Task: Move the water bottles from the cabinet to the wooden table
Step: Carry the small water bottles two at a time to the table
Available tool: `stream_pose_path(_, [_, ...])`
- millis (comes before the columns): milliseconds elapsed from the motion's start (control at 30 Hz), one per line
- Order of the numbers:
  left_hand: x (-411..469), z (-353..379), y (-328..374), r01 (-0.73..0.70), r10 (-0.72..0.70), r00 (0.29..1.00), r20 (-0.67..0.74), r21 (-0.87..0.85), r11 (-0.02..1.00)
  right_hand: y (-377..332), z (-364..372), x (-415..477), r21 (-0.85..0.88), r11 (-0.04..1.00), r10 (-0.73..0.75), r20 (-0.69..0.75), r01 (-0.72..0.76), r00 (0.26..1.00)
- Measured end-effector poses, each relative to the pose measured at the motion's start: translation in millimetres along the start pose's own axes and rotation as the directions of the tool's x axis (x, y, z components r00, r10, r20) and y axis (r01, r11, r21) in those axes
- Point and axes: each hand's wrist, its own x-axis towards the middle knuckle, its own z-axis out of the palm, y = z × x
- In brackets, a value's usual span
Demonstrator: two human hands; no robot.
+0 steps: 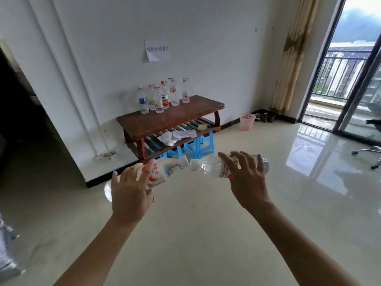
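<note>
Each hand carries one clear plastic water bottle lying sideways, caps nearly meeting at mid-frame: the left hand [132, 190] wraps the red-labelled bottle [162, 172], the right hand [245, 182] clasps the second clear bottle [214, 168]. The dark wooden table [173, 118] stands straight ahead, above the hands in the frame, seven bottles [162, 96] already upright on it. Both held bottles must be tipped upright; neither hand looks clearly nearer.

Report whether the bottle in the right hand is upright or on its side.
On its side: the bottle in the right hand lies roughly level, cap pointing left.
</note>
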Motion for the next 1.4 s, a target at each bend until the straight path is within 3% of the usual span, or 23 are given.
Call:
stream_pose_path(167, [98.8,76.3,-36.5,0.035,-0.036,0.998,-0.042,-0.033,0.999,7.1,101.1,102.0,0.053,0.995,-0.085,0.041,0.083,0.996])
stream_pose_path(500, [329.4,209.1,-132.9,-0.007,0.003,0.996,-0.093,-0.038,0.999,20.7,270.6,309.9,-0.036,0.992,-0.117,0.074,0.12,0.99])
stream_pose_path(700, [453.8,283.9,-159.8,-0.028,0.015,0.992,-0.128,-0.103,0.994,46.8,356.8,409.9,-0.036,0.997,-0.062,0.021,0.063,0.998])
stream_pose_path(900, [588.1,396.2,-181.1,-0.096,0.078,0.982,-0.169,-0.104,0.99,92.4,494.2,520.5,0.009,1.0,-0.014,0.041,0.014,0.999])
stream_pose_path(1133, [733.9,466.7,-209.6,-0.03,0.007,0.982,-0.19,-0.119,0.992,126.9,618.1,662.6,0.082,0.993,-0.094,0.118,0.085,0.989])
stream_pose_path(1400, [822.9,529.6,-295.6,0.196,-0.198,0.965,-0.173,-0.024,0.98,75.2,754.5,802.6,0.24,0.954,-0.232,0.221,0.178,0.947])
